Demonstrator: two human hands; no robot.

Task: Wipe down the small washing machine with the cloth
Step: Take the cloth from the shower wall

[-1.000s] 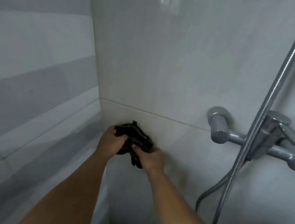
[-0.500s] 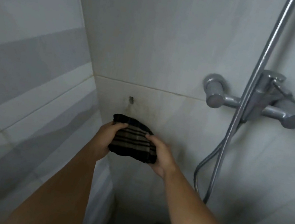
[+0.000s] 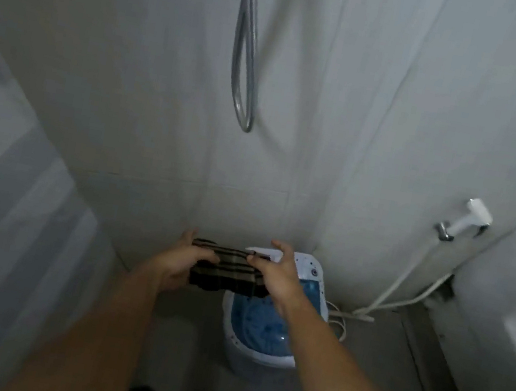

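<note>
The small washing machine (image 3: 264, 327) stood on the floor by the wall, blue lid shut. Above it the cloth (image 3: 229, 273) hung stretched between left hand (image 3: 181, 262) and right hand (image 3: 282, 277), both pinching its ends; best bunch it into one palm before wiping the lid

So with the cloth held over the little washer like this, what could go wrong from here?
1. Both hands, left hand and right hand, hold the dark striped cloth in the air above the small white washing machine with a blue translucent lid; wiping has not begun, and a loose grip could drop it.
2. A white cord lies on the floor beside the machine; a damp cloth or a foot could catch it.
</note>
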